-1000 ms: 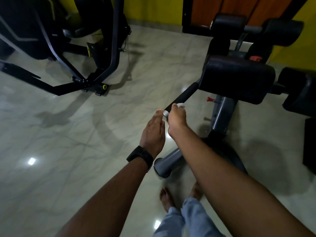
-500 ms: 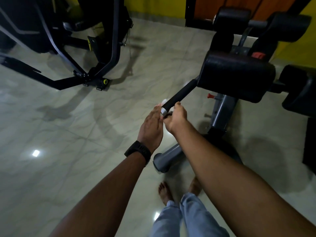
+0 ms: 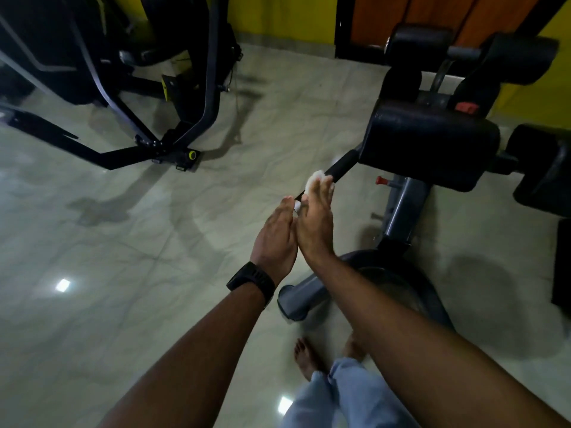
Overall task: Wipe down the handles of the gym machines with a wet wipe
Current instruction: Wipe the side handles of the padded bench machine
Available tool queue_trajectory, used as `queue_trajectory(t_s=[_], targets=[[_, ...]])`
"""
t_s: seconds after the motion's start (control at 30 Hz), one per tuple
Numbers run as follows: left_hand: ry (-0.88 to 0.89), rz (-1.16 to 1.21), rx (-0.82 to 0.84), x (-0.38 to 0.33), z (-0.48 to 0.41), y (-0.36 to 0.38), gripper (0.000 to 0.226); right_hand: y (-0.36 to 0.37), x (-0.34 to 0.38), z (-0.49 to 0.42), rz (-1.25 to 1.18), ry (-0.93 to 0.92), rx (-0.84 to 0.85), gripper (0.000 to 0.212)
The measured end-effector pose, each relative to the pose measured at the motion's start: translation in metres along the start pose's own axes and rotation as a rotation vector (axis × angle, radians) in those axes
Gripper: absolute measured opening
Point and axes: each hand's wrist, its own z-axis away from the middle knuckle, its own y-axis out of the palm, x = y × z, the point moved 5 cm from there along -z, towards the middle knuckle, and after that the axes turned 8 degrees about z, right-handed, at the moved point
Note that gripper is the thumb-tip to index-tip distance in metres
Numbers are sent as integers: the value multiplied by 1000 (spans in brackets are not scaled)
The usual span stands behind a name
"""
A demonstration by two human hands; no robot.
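A black foam handle (image 3: 341, 166) sticks out to the left from under the black pad (image 3: 429, 146) of a grey bench machine. My right hand (image 3: 316, 222) reaches along this handle, its fingers wrapped over it with a crumpled white wet wipe (image 3: 314, 179) pressed against the foam. My left hand (image 3: 276, 237), with a black watch at the wrist, lies with straight fingers beside the handle's white end cap (image 3: 297, 206), fingertips touching it. The near half of the handle is hidden by my hands.
The bench's grey post (image 3: 401, 208) and base tube (image 3: 301, 299) stand just right of my bare feet (image 3: 304, 356). A second black machine frame (image 3: 148, 140) spreads over the floor at upper left. Glossy marble floor (image 3: 154, 242) lies between them; yellow wall and wooden door behind.
My right hand has slid with the wipe from the handle's end cap farther up the handle toward the pad. My left hand stays at the end cap.
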Motion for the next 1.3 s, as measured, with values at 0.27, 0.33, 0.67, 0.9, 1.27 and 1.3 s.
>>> queue_trajectory(t_s=[0.27,0.33,0.67,0.9,1.27,1.3], targets=[[8,18,-2,4,3,1,48,-5,-6,-19,301,-317,36,41],[4,23,-13,3,2,1,48,-11,-1,-28,417,-405,70,36],[4,-17,-16,0,-1,-3,47,-14,15,-52,867,-923,86,28],[21,-32,-27,-5,-2,-3,44,-8,5,-43,913,-874,58,16],[8,-5,-54,0,-6,2,44,1,-5,-13,-19,-107,-26,42],[-5,3,-59,0,-6,1,44,4,-1,-10,-113,-13,-53,45]])
